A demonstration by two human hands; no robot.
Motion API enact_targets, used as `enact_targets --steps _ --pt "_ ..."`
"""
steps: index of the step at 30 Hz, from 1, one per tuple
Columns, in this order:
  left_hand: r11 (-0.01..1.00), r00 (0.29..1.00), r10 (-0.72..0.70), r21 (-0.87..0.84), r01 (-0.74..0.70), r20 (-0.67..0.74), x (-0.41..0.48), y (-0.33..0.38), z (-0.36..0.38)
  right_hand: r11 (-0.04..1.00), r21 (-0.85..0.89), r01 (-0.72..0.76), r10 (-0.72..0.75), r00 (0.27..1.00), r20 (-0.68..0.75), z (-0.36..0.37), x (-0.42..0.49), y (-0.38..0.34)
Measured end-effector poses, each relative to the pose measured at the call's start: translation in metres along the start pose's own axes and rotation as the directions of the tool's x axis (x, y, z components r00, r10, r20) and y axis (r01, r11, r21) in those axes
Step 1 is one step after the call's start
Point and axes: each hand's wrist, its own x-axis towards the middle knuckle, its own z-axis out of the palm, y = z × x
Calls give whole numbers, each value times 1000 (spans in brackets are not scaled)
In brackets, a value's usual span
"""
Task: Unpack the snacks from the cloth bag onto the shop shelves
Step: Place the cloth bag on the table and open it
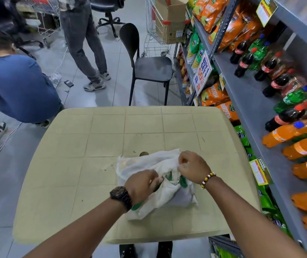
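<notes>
One cloth bag (169, 194), white with green showing at its mouth, is lying crumpled on the near centre of one beige tiled-pattern table (74, 164); whether the green is trim or a snack pack cannot be told. The left hand (141, 183), wearing one dark wristwatch (121, 197), is gripping the bag fabric at the opening with curled fingers. The right hand (191, 168), wearing one bead bracelet (207, 179), is pinching the bag's far edge just beside the opening. The grey shop shelves (242, 90) are running along the right side, carrying at least five orange soda bottles (286, 131), at least five cola bottles (244, 64) and orange snack packs (212, 13). One black chair (145, 66) is standing beyond the table. Two shopping trolleys (164, 28) are standing farther back. One person in a blue shirt (16, 86) is crouching at left.
</notes>
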Motion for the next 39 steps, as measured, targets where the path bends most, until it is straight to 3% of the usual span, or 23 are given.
enact_targets --steps 2,5,10,14,16,18,21,24,26,28,29,31,35,37,39 --pt "990 990 -124 -54 128 67 14 11 4 993 -89 -83 92 992 92 4 -3 -4" --pt "987 969 -152 -15 158 195 28 24 18 987 -126 -103 123 979 161 10 -9 -7" --pt "964 961 -229 -102 246 153 27 27 39 991 -112 -71 104 940 325 7 -16 -3" --pt "970 967 -230 -54 236 106 20 29 41 993 -107 -45 71 966 250 11 -17 -3" --pt "990 988 -142 -3 142 60 17 33 38 995 -81 -62 74 986 148 7 -12 -2" --pt "996 998 57 73 -60 34 8 38 34 992 -45 -121 120 993 -22 0 -3 4" --pt "862 894 427 238 -447 133 -12 42 38 947 192 -259 300 926 -229 -19 15 9" --pt "696 772 587 334 -636 246 -35 43 48 778 552 -301 476 855 -206 -33 29 -3" --pt "636 715 633 328 -699 296 -45 43 51 724 644 -248 462 868 -184 -32 33 -18" --pt "604 684 640 322 -729 350 -48 42 52 709 683 -176 356 925 -131 -29 28 -33" --pt "596 688 627 343 -726 365 -48 41 51 696 704 -145 283 955 -83 -26 22 -37" --pt "658 764 572 389 -645 299 -43 39 48 733 673 -99 180 982 -52 -20 8 -37" --pt "883 958 285 394 -255 -18 -21 32 26 909 383 -163 273 928 -254 2 -30 -8" --pt "908 995 97 411 -84 -10 -7 28 19 920 276 -279 342 915 -214 19 -50 12" --pt "907 997 -38 422 10 60 8 24 23 906 203 -371 393 916 -81 36 -67 31"
